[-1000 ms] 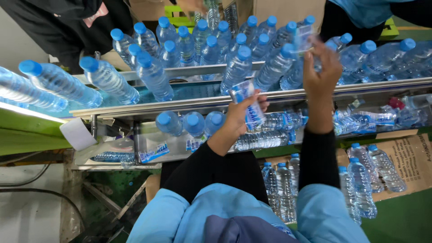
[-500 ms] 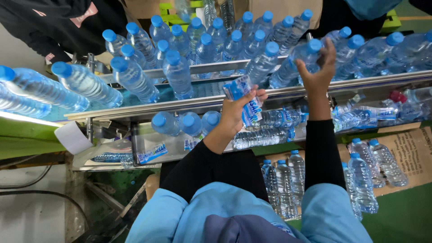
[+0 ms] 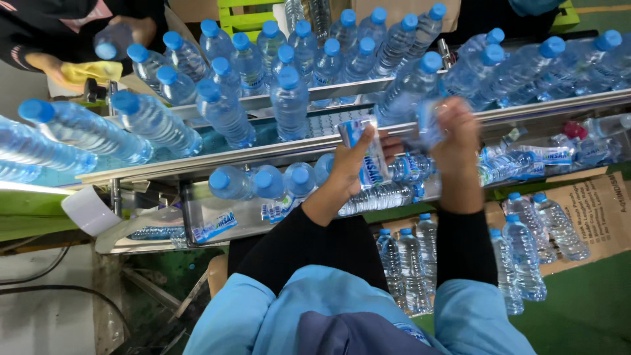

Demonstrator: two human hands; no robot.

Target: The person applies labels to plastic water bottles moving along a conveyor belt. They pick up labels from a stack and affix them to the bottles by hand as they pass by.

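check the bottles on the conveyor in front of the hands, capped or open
Capped. Every bottle on the conveyor that shows its top carries a blue cap. The bottle under the right hand is blurred, so cannot tell.

Looking straight down the wearer's front now: a light blue top fills the bottom of the view, loose and softly creased, with short, wide sleeves ending near the elbows. Out of those come tight black undersleeves, plain and smooth, running down both forearms and stopping at the wrists. The left hand [image 3: 345,172] is bare, no glove, no ring or watch visible. Same for the right hand [image 3: 455,135], bare past the black cuff. At the very bottom, a darker navy fold sits at the chest.
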